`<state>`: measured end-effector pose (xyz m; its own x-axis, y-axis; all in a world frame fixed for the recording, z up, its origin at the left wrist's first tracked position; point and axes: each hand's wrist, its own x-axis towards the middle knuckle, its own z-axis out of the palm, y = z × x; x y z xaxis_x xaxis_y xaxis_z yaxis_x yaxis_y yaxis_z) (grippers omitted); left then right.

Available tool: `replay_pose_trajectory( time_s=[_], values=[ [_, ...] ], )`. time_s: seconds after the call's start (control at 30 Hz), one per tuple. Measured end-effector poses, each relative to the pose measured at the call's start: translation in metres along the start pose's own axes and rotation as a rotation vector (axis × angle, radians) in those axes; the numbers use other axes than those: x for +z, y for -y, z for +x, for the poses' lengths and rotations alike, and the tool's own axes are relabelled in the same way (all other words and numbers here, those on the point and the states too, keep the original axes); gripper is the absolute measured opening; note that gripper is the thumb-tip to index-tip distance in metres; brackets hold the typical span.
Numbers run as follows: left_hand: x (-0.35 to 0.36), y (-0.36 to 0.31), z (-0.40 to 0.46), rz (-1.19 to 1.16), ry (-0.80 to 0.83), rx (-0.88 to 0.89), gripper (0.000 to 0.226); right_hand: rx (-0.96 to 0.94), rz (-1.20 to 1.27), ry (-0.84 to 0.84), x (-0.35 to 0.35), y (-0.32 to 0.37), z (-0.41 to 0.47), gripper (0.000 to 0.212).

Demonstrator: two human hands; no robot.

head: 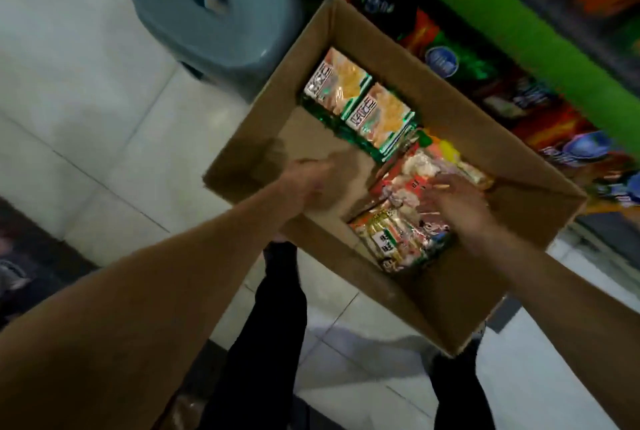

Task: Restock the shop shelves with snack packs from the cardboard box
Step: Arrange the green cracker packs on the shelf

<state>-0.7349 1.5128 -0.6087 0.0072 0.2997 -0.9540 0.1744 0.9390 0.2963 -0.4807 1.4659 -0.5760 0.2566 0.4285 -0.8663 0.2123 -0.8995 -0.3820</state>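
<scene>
Left hand (311,180) inside cardboard box (460,294), blurred, finger position indeterminate. Right hand (457,204) spread flat on red snack packs (405,221) in same box. Green-edged packs (360,107) beyond both hands. Stocked shelves (519,58) beyond right hand; grey stool (214,13) beyond left.

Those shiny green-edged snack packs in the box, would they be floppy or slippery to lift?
The green-edged snack packs look like glossy film, so probably slippery. Puffy and crinkled, they likely flex and weigh little. Standing packed together in the cardboard box, they may slump.

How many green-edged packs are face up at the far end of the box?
2: one pack at the box's far corner, a second pack touching it, nearer the red packs. More may lie beneath.
</scene>
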Motion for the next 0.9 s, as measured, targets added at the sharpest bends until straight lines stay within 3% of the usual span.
replay_pose_trajectory(
  time_s=[0.03, 0.13, 0.23, 0.37, 0.47, 0.6, 0.67, 0.8, 0.9],
  values=[
    [0.002, 0.002, 0.019, -0.077, -0.017, -0.023, 0.009, 0.012, -0.022, -0.009, 0.010, -0.001, 0.021, 0.032],
    [0.019, 0.010, 0.078, -0.117, -0.031, -0.026, 0.028, -0.026, -0.190, -0.022, 0.026, 0.000, 0.087, 0.063],
    [0.042, 0.016, 0.124, -0.173, 0.047, -0.021, 0.041, -0.141, -0.294, -0.101, 0.030, 0.013, 0.151, 0.068],
    [0.075, 0.004, 0.169, -0.261, 0.198, 0.014, 0.072, -0.162, -0.309, -0.124, 0.037, 0.042, 0.222, 0.069],
    [0.101, -0.009, 0.193, -0.375, 0.273, 0.051, 0.070, -0.191, -0.225, -0.126, 0.048, 0.045, 0.259, 0.072],
    [0.109, -0.010, 0.209, -0.563, 0.222, 0.075, 0.035, -0.117, -0.239, -0.072, 0.053, 0.045, 0.272, 0.101],
    [0.110, -0.003, 0.217, -0.595, 0.208, 0.087, 0.043, -0.134, -0.281, -0.042, 0.050, 0.045, 0.277, 0.115],
    [0.111, 0.001, 0.225, -0.634, 0.218, 0.121, 0.043, -0.178, -0.294, 0.183, 0.041, 0.049, 0.286, 0.123],
    [0.105, 0.010, 0.223, -0.736, 0.269, 0.124, 0.034, -0.128, -0.343, 0.323, 0.038, 0.045, 0.284, 0.108]
  ],
)
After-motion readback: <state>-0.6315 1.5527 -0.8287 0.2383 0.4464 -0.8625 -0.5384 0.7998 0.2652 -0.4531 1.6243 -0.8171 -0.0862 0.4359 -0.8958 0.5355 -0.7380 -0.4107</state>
